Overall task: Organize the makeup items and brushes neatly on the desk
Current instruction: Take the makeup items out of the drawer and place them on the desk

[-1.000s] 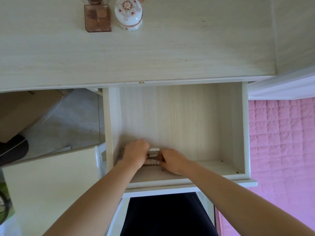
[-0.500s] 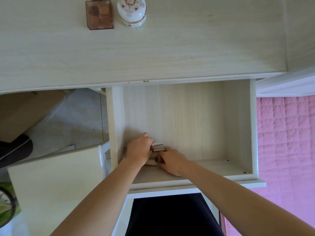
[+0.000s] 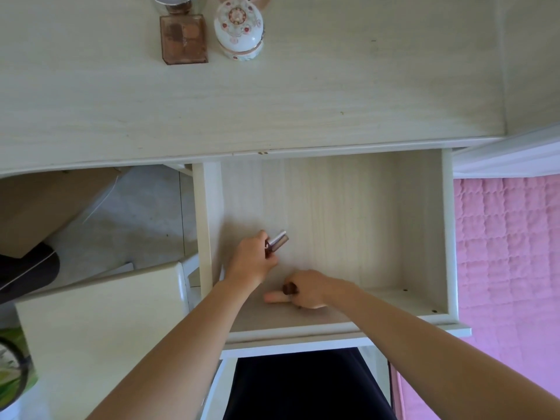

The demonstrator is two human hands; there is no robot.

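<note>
Left hand (image 3: 254, 262) grips brown-and-silver makeup tubes (image 3: 277, 244); right hand (image 3: 307, 288) holds a brown-capped, peach-coloured stick (image 3: 274, 297).

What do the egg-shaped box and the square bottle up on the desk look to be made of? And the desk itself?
The egg-shaped box looks like glazed ceramic or porcelain: glossy white with painted red flowers. The square bottle seems to be clear glass or plastic, as amber-brown shows through its walls. The desk looks like pale wood or a wood-grain laminate with a matte finish; the grain alone cannot settle which.
</note>
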